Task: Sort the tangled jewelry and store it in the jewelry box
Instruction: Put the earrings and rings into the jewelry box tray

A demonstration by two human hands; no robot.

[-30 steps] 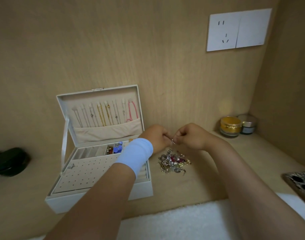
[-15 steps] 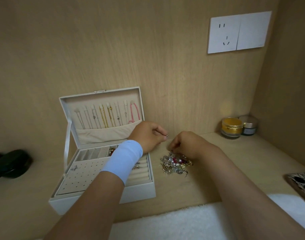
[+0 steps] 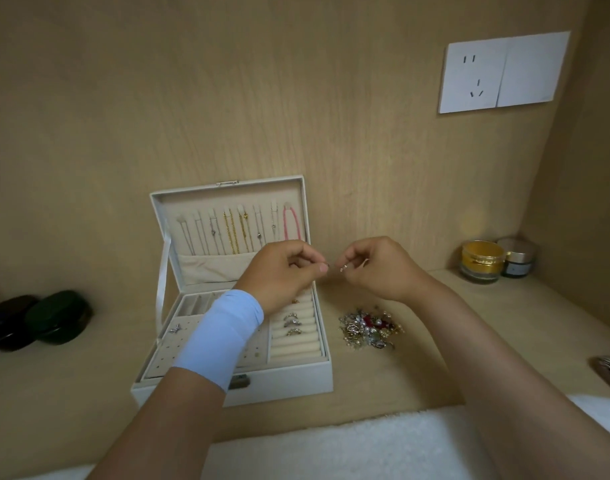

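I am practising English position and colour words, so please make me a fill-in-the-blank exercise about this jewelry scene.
1. The jewelry box is ____, not closed.
2. The tangled jewelry pile lies to the ____ of the box.
3. The rightmost necklace hanging in the lid is ____.
4. The light blue wristband is on the ____ wrist.

Missing words: open, right, pink, left.

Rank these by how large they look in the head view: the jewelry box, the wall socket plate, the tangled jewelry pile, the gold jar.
1. jewelry box
2. wall socket plate
3. tangled jewelry pile and gold jar: nearly alike, and the jar stands farther back, so unranked.
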